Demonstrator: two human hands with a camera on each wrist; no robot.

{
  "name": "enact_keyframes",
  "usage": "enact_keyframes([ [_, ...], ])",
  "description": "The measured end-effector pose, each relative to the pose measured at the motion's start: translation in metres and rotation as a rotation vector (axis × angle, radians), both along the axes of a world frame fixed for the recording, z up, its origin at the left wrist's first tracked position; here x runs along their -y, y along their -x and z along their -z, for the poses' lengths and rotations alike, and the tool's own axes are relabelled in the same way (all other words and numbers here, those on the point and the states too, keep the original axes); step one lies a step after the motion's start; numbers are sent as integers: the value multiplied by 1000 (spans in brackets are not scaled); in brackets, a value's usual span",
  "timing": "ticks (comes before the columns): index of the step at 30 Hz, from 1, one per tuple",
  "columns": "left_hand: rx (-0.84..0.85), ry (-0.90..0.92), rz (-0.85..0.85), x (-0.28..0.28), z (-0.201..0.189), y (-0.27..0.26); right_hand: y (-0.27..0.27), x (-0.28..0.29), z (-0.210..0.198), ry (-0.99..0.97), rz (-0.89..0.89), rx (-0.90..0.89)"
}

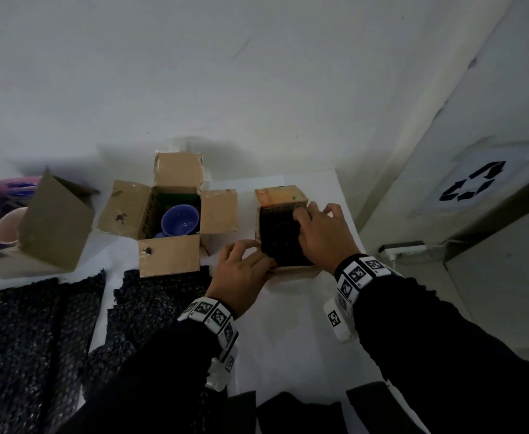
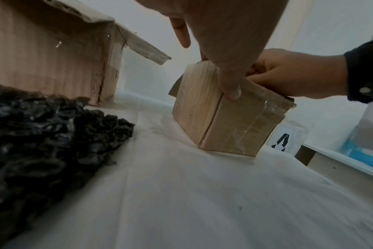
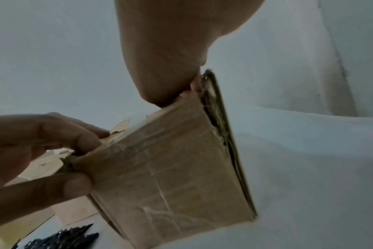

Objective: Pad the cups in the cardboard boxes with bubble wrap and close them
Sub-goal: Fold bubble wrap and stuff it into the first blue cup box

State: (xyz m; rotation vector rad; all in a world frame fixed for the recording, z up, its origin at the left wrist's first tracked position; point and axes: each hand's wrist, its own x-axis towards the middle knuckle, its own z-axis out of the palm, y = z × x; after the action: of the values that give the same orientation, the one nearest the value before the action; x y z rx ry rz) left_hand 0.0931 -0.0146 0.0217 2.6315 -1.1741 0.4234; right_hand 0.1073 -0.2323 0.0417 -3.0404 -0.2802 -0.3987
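A small cardboard box (image 1: 294, 272) stands at the table's right end, its top filled with black bubble wrap (image 1: 278, 239) and its orange far flap (image 1: 278, 197) standing up. My left hand (image 1: 250, 252) grips the near-left corner, thumb (image 2: 230, 89) on the outside edge and fingers over the rim. My right hand (image 1: 313, 220) lies over the top right, bent fingers down on the bubble wrap and thumb at the rim. In the right wrist view a side flap (image 3: 224, 134) hangs down the box (image 3: 170, 176). No cup shows in this box.
An open box (image 1: 169, 255) in the middle holds a blue cup (image 1: 180, 222). A third box (image 1: 53, 227) with a pink cup (image 1: 6, 228) stands at far left. Black bubble wrap sheets (image 1: 156, 296) cover the near left. The table edge (image 1: 350, 214) runs just right of the small box.
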Motion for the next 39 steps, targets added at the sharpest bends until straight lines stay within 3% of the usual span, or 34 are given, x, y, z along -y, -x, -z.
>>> enact_keyframes([
  [4, -22, 33, -5, 3, -2, -2, 5, 8, -4, -182, -84, -65],
  [7, -89, 67, -2, 1, -6, -15, -4, 18, -7, -566, 53, -63],
  [9, -182, 148, -53, 2, -9, -26, -15, 22, -7, -696, 188, -9],
  [11, -299, 267, -142, 6, -11, -37, -28, 22, -9, -800, 347, -138],
  [13, -462, 363, -238, 11, -11, -47, -37, 17, -14, -923, 485, -404],
  [15, -586, 400, -305, 15, -11, -53, -44, 11, -20, -1100, 525, -600],
  [19, -656, 448, -337, 17, -14, -58, -58, 11, -29, -1365, 539, -595],
  [21, -691, 443, -340, 15, -12, -62, -64, 14, -29, -1361, 487, -530],
  [25, -691, 447, -364, 11, -12, -69, -62, 23, -26, -1127, 369, -416],
  [29, -782, 624, -439, 13, -31, -60, -28, 26, -34, -1302, 299, -357],
  [34, -945, 795, -411, 19, -44, -42, 25, 19, -41, -1439, 321, -387],
  [39, -974, 744, -337, 24, -36, -24, 56, -1, -44, -1489, 469, -353],
])
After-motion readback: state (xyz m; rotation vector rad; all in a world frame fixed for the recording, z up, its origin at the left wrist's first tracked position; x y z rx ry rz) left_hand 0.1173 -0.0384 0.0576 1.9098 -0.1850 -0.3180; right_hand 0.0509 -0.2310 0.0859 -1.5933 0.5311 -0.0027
